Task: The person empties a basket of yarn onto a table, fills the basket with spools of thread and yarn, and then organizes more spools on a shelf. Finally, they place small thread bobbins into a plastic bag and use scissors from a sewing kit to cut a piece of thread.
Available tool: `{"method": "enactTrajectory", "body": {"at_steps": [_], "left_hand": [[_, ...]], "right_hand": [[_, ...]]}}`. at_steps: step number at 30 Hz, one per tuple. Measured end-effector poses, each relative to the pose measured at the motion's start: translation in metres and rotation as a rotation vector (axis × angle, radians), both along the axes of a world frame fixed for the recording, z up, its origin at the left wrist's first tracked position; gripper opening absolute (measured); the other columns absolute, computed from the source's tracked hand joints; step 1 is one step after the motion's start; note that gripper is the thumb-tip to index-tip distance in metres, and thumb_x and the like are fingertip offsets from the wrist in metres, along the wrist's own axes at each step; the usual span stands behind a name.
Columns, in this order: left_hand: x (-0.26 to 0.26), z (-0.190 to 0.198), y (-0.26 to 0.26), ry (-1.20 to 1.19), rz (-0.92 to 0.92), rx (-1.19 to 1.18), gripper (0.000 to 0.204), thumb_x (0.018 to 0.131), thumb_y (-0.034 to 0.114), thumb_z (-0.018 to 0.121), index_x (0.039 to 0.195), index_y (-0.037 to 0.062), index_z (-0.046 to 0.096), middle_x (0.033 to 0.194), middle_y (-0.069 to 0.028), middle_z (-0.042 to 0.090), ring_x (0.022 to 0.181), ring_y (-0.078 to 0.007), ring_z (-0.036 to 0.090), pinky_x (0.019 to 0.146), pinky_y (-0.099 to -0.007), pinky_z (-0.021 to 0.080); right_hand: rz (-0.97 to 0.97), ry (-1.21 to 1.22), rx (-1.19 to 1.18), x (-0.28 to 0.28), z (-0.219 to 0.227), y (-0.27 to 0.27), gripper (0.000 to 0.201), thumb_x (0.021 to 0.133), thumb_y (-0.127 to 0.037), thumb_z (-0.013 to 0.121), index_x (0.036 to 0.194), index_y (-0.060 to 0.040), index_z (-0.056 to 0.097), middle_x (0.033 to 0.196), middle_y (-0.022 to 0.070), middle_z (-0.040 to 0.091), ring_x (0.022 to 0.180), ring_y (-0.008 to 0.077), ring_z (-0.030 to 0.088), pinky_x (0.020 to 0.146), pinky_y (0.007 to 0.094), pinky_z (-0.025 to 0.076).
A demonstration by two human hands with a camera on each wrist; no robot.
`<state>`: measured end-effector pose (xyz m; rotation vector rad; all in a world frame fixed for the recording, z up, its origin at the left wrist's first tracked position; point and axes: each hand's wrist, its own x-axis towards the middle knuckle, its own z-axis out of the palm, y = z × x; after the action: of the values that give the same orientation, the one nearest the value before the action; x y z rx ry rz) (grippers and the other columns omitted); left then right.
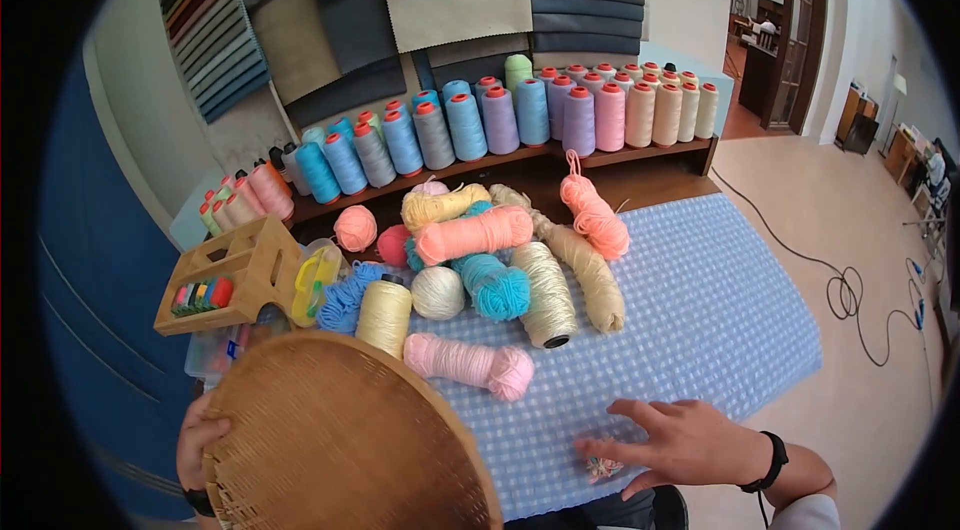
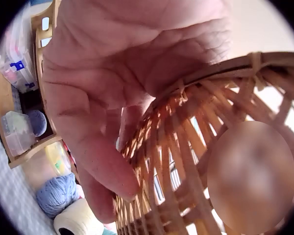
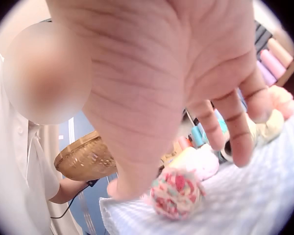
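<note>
My left hand (image 1: pixel 197 442) grips the rim of a round woven bamboo basket (image 1: pixel 345 430), which is tilted up over the table's front left. In the left wrist view the thumb lies against the slats of the basket (image 2: pixel 161 161) and the other fingers are partly hidden. My right hand (image 1: pixel 685 440) is spread, palm down, over a small multicoloured yarn ball (image 1: pixel 603 470) near the table's front edge. Seen from the right wrist, the pink, white and green yarn ball (image 3: pixel 176 194) rests on the checked cloth beside the thumb, with the fingers reaching out beyond it.
Behind the basket lie a pink skein (image 1: pixel 465 362), a cream yarn cone (image 1: pixel 385 318), a white ball (image 1: pixel 437 293) and a heap of coloured skeins. A wooden thread rack (image 1: pixel 235 275) stands left. Thread cones (image 1: pixel 465 125) line the back shelf. The blue checked cloth (image 1: pixel 700 310) covers the table.
</note>
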<state>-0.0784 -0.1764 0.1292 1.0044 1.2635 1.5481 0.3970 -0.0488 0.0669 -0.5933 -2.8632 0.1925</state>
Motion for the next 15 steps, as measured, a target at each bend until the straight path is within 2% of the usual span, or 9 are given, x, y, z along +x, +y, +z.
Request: {"method": "enactTrajectory", "body": {"at_steps": [2, 3, 6, 7, 8, 9, 10, 12, 15], "left_hand": [[-0.018, -0.012, -0.001, 0.014, -0.042, -0.185, 0.056, 0.081, 0.002, 0.058, 0.134, -0.0148, 0.053, 0.127, -0.0259, 0.065, 0.110, -0.0306, 0.069, 0.099, -0.0366, 0.053], [-0.017, -0.013, 0.004, 0.017, -0.034, -0.185, 0.056, 0.081, 0.002, 0.058, 0.134, -0.0148, 0.053, 0.127, -0.0259, 0.065, 0.110, -0.0306, 0.069, 0.099, -0.0366, 0.053], [-0.016, -0.025, 0.025, 0.251, -0.380, -0.424, 0.049, 0.095, 0.009, 0.064, 0.138, -0.0095, 0.052, 0.129, -0.0146, 0.065, 0.117, -0.0194, 0.062, 0.101, -0.0317, 0.048], [-0.007, -0.025, 0.037, 0.247, -0.370, -0.420, 0.049, 0.095, 0.009, 0.064, 0.138, -0.0095, 0.052, 0.129, -0.0146, 0.065, 0.117, -0.0194, 0.062, 0.101, -0.0317, 0.048], [0.005, -0.023, 0.049, 0.308, -0.478, -0.455, 0.050, 0.097, 0.015, 0.064, 0.140, -0.0080, 0.052, 0.130, -0.0120, 0.063, 0.118, -0.0168, 0.059, 0.102, -0.0304, 0.046], [0.017, -0.024, 0.060, 0.366, -0.586, -0.490, 0.051, 0.100, 0.021, 0.064, 0.141, -0.0064, 0.051, 0.132, -0.0095, 0.062, 0.120, -0.0141, 0.056, 0.102, -0.0292, 0.044], [0.025, -0.026, 0.071, 0.355, -0.574, -0.489, 0.051, 0.100, 0.021, 0.064, 0.141, -0.0064, 0.051, 0.132, -0.0095, 0.062, 0.120, -0.0141, 0.056, 0.102, -0.0292, 0.044], [0.041, -0.032, 0.094, 0.396, -0.746, -0.433, 0.053, 0.103, 0.028, 0.060, 0.143, -0.0049, 0.050, 0.134, -0.0075, 0.059, 0.121, -0.0129, 0.053, 0.102, -0.0288, 0.044], [0.068, -0.042, 0.127, 0.380, -0.839, -0.318, 0.052, 0.105, 0.031, 0.057, 0.143, -0.0046, 0.050, 0.134, -0.0082, 0.059, 0.121, -0.0134, 0.053, 0.102, -0.0293, 0.044]], "right_hand": [[-0.003, 0.007, -0.113, -0.001, -0.016, -0.004, 0.053, 0.090, -0.043, 0.071, 0.134, -0.0174, 0.058, 0.113, 0.0064, 0.062, 0.078, 0.0217, 0.070, 0.060, 0.0343, 0.058], [0.005, 0.010, -0.114, -0.002, -0.024, -0.003, 0.053, 0.090, -0.043, 0.071, 0.134, -0.0174, 0.058, 0.113, 0.0064, 0.062, 0.078, 0.0217, 0.070, 0.060, 0.0343, 0.058], [0.034, 0.071, -0.222, -0.001, -0.031, 0.004, 0.047, 0.088, -0.034, 0.073, 0.130, -0.0165, 0.060, 0.108, 0.0065, 0.064, 0.077, 0.0229, 0.071, 0.058, 0.0352, 0.058], [-0.046, 0.035, -0.167, 0.001, -0.021, 0.009, 0.043, 0.087, -0.030, 0.073, 0.126, -0.0162, 0.062, 0.105, 0.0061, 0.065, 0.076, 0.0234, 0.071, 0.059, 0.0353, 0.058], [-0.123, -0.004, -0.115, 0.002, -0.010, 0.014, 0.039, 0.086, -0.026, 0.074, 0.123, -0.0159, 0.064, 0.101, 0.0056, 0.066, 0.075, 0.0239, 0.070, 0.059, 0.0355, 0.058], [-0.215, 0.071, -0.051, 0.000, 0.006, 0.018, 0.034, 0.084, -0.023, 0.076, 0.116, -0.0149, 0.066, 0.094, 0.0052, 0.068, 0.073, 0.0249, 0.070, 0.059, 0.0358, 0.057], [-0.261, 0.149, -0.043, 0.002, 0.015, 0.028, 0.038, 0.081, -0.022, 0.080, 0.116, -0.0144, 0.067, 0.094, 0.0056, 0.068, 0.071, 0.0258, 0.070, 0.060, 0.0358, 0.057], [-0.305, 0.219, 0.039, -0.001, 0.042, 0.043, 0.041, 0.077, -0.017, 0.083, 0.113, -0.0120, 0.065, 0.093, 0.0062, 0.069, 0.074, 0.0254, 0.071, 0.062, 0.0349, 0.057], [-0.194, 0.351, 0.016, -0.017, 0.071, 0.060, 0.040, 0.076, -0.012, 0.083, 0.111, -0.0097, 0.063, 0.095, 0.0071, 0.069, 0.077, 0.0247, 0.071, 0.066, 0.0347, 0.057]]}}
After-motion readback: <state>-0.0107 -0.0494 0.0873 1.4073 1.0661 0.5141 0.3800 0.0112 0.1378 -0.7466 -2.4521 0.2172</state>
